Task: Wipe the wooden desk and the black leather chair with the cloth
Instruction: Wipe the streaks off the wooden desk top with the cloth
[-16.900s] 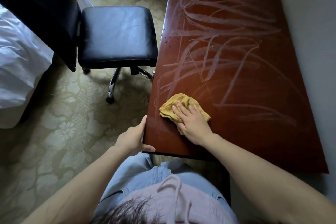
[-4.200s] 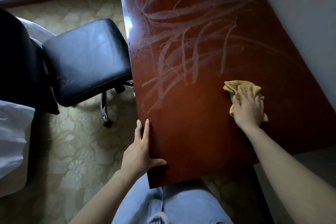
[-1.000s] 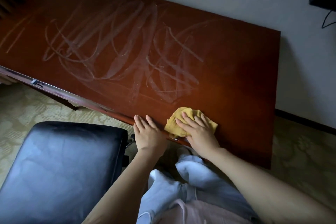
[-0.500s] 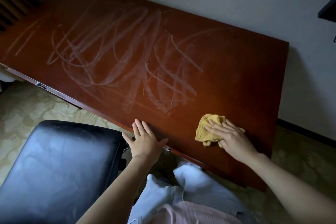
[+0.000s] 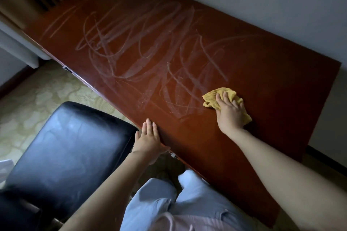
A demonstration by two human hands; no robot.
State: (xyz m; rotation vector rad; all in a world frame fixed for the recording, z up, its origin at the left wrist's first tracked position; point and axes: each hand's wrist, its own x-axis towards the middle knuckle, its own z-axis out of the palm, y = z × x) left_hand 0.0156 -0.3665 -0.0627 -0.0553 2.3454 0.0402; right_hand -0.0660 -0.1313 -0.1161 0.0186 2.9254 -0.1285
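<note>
Head view: right hand presses the cloth flat-fingered, left hand flat too. Unpinched, cloth may slip, perhaps missing dim streaks beyond the fingertips.

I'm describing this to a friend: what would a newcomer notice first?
Pale scribbled smears cover the middle of the dark red desk. At their right end the right hand presses a yellow cloth down, and the left hand rests on the near edge beside the black leather chair.

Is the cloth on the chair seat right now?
No, the right hand presses the yellow cloth on the wooden desk, apart from the chair.
</note>
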